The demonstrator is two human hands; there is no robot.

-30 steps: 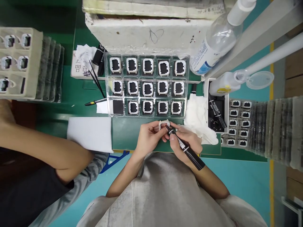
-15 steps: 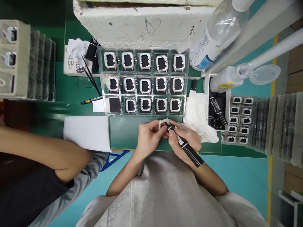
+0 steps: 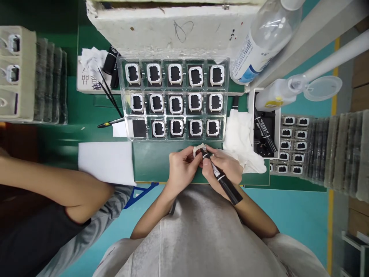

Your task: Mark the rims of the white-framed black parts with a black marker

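Observation:
My left hand (image 3: 182, 167) pinches a small white frame (image 3: 198, 148), apparently like the ones in the tray. In my right hand (image 3: 226, 165) is a black marker pen (image 3: 227, 189), its front end against or very close to the frame; the fingers hide the exact contact. Just beyond both hands lies a clear plastic tray (image 3: 150, 139) with rows of white square frames (image 3: 175, 74) on dark pads. Its front-left compartment holds only a dark pad (image 3: 139, 128), with no frame on it.
To the right are a white cloth (image 3: 239, 132), a box (image 3: 279, 132) with markers, and bottles (image 3: 253, 50). Left are tweezers (image 3: 111, 94), a pen (image 3: 108, 124) and a white foam sheet (image 3: 105, 161). A co-worker's arm (image 3: 57, 175) reaches in from the left; stacked trays (image 3: 331, 154) stand far right.
The marker's rear end has swung slightly left and my right hand has shifted a little left with it. My left hand keeps the white frame in nearly the same place.

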